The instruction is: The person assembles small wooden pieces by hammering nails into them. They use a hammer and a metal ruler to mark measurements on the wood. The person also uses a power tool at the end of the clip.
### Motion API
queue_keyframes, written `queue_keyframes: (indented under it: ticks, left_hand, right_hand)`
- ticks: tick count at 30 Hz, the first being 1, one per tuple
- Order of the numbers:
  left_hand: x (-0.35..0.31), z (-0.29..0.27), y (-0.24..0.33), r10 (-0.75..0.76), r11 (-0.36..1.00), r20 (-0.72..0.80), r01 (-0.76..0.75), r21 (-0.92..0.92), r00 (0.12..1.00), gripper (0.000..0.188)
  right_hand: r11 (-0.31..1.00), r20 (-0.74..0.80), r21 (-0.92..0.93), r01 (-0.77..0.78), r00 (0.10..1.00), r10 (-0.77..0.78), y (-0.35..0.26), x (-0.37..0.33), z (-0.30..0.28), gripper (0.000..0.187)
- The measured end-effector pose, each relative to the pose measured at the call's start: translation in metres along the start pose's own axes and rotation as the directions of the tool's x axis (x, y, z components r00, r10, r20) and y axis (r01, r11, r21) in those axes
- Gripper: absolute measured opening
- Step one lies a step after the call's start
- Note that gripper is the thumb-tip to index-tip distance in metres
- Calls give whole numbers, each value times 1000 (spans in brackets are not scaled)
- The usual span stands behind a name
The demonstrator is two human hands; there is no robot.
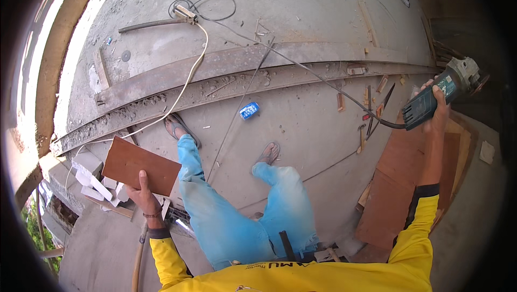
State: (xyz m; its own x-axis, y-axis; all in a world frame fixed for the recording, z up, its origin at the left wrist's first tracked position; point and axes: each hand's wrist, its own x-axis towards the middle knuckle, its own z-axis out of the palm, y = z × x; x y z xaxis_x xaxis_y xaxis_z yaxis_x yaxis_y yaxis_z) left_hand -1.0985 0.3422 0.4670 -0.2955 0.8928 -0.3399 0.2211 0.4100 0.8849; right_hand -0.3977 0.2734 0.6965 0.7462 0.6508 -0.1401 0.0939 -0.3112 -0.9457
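Note:
My left hand grips the lower edge of a flat reddish-brown board, thumb on its upper face. Out to the right, my right hand is wrapped around the body of a green angle grinder. Its metal head points away from me to the right, and the disc side is partly dark and hard to make out. A dark cord runs from the grinder's rear across the floor to an extension socket at the far left. Board and grinder are held well apart.
Long metal beams cross the floor ahead of my sandalled feet. A blue packet lies between them and me. Brown sheets lean at right, near a hammer and wood scraps. Broken white pieces lie left; a pale cable trails over the beams.

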Motion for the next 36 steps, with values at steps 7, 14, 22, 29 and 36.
queue_keyframes:
  ticks: [7,14,22,29,36]
  left_hand:
    - [-66,164,94,112,964,299,-30,-264,948,45]
    - [-81,229,121,57,972,444,52,-229,894,42]
    - [-30,403,114,-100,974,676,211,-84,731,39]
    - [35,545,62,-151,976,797,217,26,585,42]
    - [95,660,-45,-136,979,893,-78,187,429,42]
  right_hand:
    - [683,-324,729,47,902,284,169,-138,-107,34]
    - [698,-601,686,204,701,385,230,-211,-188,52]
    - [755,-539,626,193,807,241,227,-216,-149,64]
    - [559,-203,813,-162,821,533,262,-175,5,71]
    - [607,-223,736,-299,739,636,341,-125,132,64]
